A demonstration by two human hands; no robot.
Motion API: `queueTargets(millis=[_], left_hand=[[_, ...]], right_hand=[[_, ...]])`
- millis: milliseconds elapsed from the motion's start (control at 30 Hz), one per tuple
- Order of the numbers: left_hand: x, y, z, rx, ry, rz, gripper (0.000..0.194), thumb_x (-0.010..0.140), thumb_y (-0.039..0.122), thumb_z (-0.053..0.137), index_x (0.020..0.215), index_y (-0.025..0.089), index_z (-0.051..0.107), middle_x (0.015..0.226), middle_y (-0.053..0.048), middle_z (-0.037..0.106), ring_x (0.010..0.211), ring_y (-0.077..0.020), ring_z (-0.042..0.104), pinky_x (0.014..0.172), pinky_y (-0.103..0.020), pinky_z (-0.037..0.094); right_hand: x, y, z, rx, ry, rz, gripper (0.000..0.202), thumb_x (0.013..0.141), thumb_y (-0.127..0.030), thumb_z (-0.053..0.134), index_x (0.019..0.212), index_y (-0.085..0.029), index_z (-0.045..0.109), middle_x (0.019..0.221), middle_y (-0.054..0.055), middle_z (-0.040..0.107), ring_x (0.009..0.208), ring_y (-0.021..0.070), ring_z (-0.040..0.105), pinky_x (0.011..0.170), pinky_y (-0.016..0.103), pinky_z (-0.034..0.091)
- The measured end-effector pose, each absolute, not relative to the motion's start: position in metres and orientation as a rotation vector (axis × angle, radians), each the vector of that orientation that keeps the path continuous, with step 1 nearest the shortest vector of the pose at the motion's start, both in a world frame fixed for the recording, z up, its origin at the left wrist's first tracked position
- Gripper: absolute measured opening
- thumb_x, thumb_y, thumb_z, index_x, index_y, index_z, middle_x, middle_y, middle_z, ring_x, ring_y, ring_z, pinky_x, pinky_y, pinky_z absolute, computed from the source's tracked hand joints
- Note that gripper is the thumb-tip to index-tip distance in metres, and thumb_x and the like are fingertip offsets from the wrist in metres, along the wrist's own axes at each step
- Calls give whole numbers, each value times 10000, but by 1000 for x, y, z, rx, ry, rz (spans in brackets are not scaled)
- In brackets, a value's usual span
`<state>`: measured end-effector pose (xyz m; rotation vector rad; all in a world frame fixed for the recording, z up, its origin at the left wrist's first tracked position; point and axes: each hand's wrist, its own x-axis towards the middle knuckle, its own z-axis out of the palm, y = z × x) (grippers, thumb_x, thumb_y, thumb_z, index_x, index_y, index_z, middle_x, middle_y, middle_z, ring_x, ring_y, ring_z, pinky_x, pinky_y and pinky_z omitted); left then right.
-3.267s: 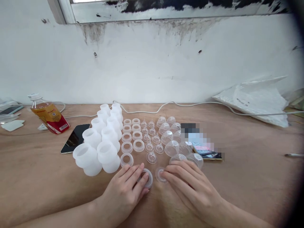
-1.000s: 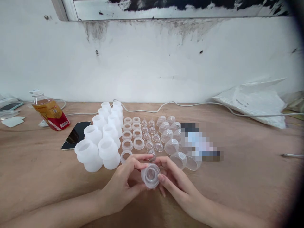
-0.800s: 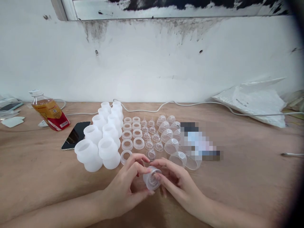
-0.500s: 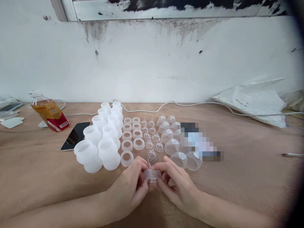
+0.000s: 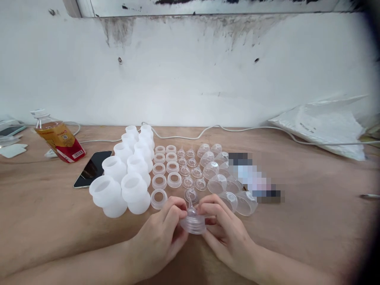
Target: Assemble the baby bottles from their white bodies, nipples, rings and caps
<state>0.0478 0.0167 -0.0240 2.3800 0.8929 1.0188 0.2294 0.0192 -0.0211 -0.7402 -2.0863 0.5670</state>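
Between my hands, near the table's front edge, is a clear ribbed ring (image 5: pixel 194 225) with a clear nipple (image 5: pixel 191 209) pointing up through it. My left hand (image 5: pixel 164 227) pinches the ring's left side, and my right hand (image 5: pixel 224 227) grips its right side. Just beyond them lies another clear nipple (image 5: pixel 190 194). Two columns of translucent rings (image 5: pixel 159 181) stand left of the nipples. Further left are two columns of white bottles (image 5: pixel 135 188). To the right of the nipples are clear domed caps (image 5: pixel 217 183).
A black phone (image 5: pixel 92 169) lies left of the bottles, and a drink bottle (image 5: pixel 63 141) leans further left. A blurred-out object (image 5: pixel 255 176) is right of the caps. A white cable (image 5: pixel 190 137) runs along the back; a plastic bag (image 5: pixel 323 126) lies at the back right.
The ring in my hands has tipped so more of its ribbed side shows, and the nipple stands higher above it. Both hands stay on it. The view has shifted slightly.
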Motion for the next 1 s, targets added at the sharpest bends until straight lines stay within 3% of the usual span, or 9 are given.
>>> queueTargets(millis=[100, 233, 600, 867, 1000], left_hand=[[47, 17, -27, 2409, 895, 1014, 219, 797, 41, 406, 959, 186, 384, 1012, -85, 529, 894, -165, 559, 717, -256, 483], [44, 17, -28, 2418, 826, 1025, 198, 768, 27, 410, 892, 181, 401, 876, -65, 570, 799, -155, 577, 648, -238, 481], [52, 16, -26, 2395, 848, 1153, 186, 706, 32, 435, 710, 197, 349, 683, -9, 498, 569, -105, 494, 499, -208, 414], [54, 16, -21, 1910, 922, 1082, 125, 781, 124, 484, 820, 206, 398, 978, -39, 568, 716, -108, 588, 526, -185, 471], [57, 17, -15, 1669, 1007, 982, 174, 791, 259, 529, 736, 194, 378, 947, -24, 570, 647, -91, 553, 490, -184, 431]], right_hand=[[230, 19, -21, -716, -2090, 562, 265, 777, -4, 381, 962, -192, 394, 920, 62, 429, 821, 110, 492, 609, 159, 495], [229, 15, -16, -694, -2133, 442, 247, 772, -17, 401, 947, -190, 410, 857, 52, 471, 765, 120, 503, 616, 202, 491], [227, 13, -21, -679, -2155, 270, 251, 749, -6, 423, 944, -164, 446, 799, 57, 498, 721, 136, 519, 571, 223, 480], [224, 18, -19, -727, -1954, 450, 238, 783, -60, 468, 974, -200, 442, 863, 52, 471, 808, 133, 512, 596, 207, 509], [224, 22, -17, -881, -1888, 680, 172, 839, -115, 422, 974, -215, 462, 897, 45, 515, 811, 120, 553, 609, 195, 523]])
